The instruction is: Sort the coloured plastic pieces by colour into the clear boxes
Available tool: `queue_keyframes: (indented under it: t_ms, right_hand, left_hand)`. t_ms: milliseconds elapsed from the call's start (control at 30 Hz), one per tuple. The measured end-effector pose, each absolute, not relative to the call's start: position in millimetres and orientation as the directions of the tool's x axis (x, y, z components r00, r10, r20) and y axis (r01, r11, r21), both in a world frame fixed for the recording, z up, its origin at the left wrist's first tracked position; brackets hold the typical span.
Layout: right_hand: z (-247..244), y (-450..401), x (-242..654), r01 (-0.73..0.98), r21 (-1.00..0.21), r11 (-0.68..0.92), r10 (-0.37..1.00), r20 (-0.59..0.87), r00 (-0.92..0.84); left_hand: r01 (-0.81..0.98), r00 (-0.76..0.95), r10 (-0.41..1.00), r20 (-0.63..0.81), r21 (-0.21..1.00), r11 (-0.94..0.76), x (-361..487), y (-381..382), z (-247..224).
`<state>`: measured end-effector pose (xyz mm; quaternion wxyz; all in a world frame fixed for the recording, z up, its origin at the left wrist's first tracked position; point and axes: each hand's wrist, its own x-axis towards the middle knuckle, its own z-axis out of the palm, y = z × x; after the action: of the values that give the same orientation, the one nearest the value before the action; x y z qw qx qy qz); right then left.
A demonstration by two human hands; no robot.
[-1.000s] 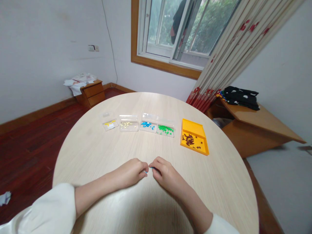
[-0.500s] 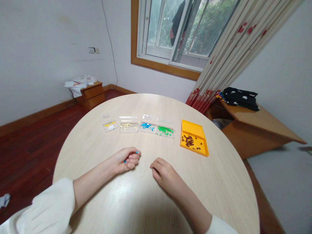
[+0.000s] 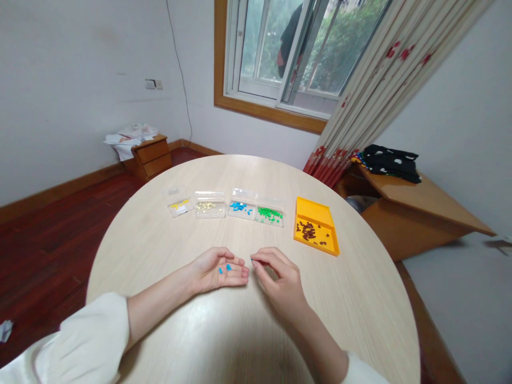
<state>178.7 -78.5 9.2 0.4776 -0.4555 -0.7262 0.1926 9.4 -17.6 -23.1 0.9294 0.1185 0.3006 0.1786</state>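
My left hand (image 3: 220,271) lies palm up above the table with its fingers stretched out. Small blue plastic pieces (image 3: 228,267) rest loose on its fingers. Just to the right, my right hand (image 3: 278,274) pinches thumb and forefinger together on a tiny piece (image 3: 252,258) that looks blue. The two hands are close, with a small gap between their fingertips. Beyond them stands a clear box of blue pieces (image 3: 239,207), its lid raised. Beside it is a clear box of green pieces (image 3: 270,214).
On the round table (image 3: 192,330), clear boxes with cream pieces (image 3: 206,206) and yellow pieces (image 3: 180,204) stand to the left. An orange box (image 3: 316,213) with brown pieces lies open at the right. A wooden desk (image 3: 424,213) stands beyond the right edge.
My left hand has opened from a fist, uncovering the blue pieces. My right hand has raised its wrist and now pinches a tiny piece beside the left fingertips.
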Motion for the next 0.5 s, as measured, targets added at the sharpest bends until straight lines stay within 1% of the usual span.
queue_keyframes:
  t_ms: [100,200,367,500]
  right_hand:
    - [4,-79,175,0.452,-0.702,0.550,0.829,0.526,-0.192]
    - [0,-79,175,0.449,-0.691,0.566,0.821,0.523,-0.230]
    - [0,-77,181,0.490,-0.680,0.545,0.826,0.536,-0.175]
    - [-4,-73,187,0.499,-0.685,0.530,0.832,0.535,-0.148]
  left_hand:
    - [-0.244,0.771,0.387,-0.506,0.326,0.913,14,-22,-19]
    - [-0.254,0.759,0.400,-0.514,0.332,0.908,16,-25,-15]
    - [-0.300,0.727,0.468,-0.502,0.381,0.875,10,-21,-17]
    - [-0.368,0.698,0.505,-0.508,0.350,0.861,3,-5,-17]
